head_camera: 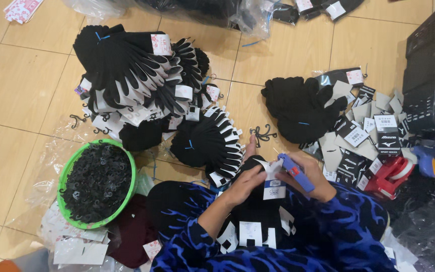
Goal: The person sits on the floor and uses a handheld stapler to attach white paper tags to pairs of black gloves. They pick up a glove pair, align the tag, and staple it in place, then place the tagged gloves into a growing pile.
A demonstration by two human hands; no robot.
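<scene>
Over tiled floor, left hand [246,182] pinching sock label [274,187], right hand [314,177] gripping blue tagging gun [295,172]

Even indoor light, soft shadows, faint tile sheen, slight blur, black items lacking detail

Both forearms in blue patterned sleeves reach in from the near edge and meet mid-scene, the left hand [245,184] with fingers curled in a pinch, the right hand [310,176] closed in a fist-like grip just right of it.
</scene>
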